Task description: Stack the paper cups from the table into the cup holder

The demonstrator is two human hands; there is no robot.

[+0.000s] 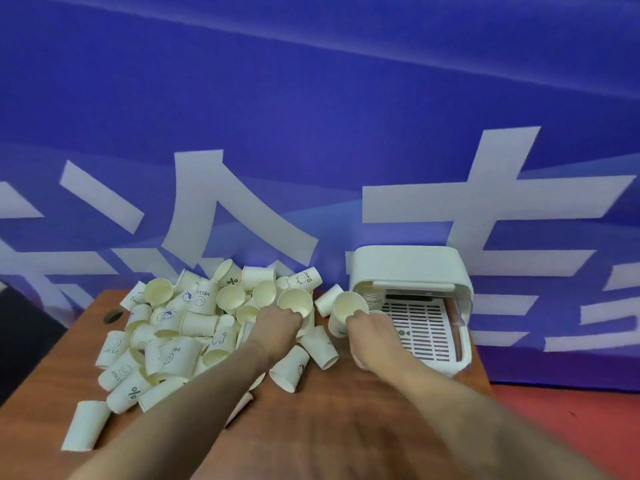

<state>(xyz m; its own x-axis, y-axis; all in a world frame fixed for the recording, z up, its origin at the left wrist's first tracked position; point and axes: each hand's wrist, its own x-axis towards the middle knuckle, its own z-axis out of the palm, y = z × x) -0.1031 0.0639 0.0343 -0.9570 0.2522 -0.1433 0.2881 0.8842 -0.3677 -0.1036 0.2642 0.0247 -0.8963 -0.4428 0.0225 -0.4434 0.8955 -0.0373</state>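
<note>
A heap of cream paper cups [180, 327] covers the left and middle of the brown table [332, 427]; several lie on their sides. My left hand [277, 323] grips an upright cup [296, 302] at the heap's right edge. My right hand [372, 332] holds another cup [344, 311] by its rim, just left of the white cup holder [408, 271]. The holder's lid is raised over a slotted tray [420, 327], and a few stacked cups [372, 295] show inside at its back left.
A blue banner with large white characters [311, 133] hangs right behind the table. A round cable hole [112, 317] sits near the table's far left corner. Red floor [571, 417] shows to the right, past the table edge.
</note>
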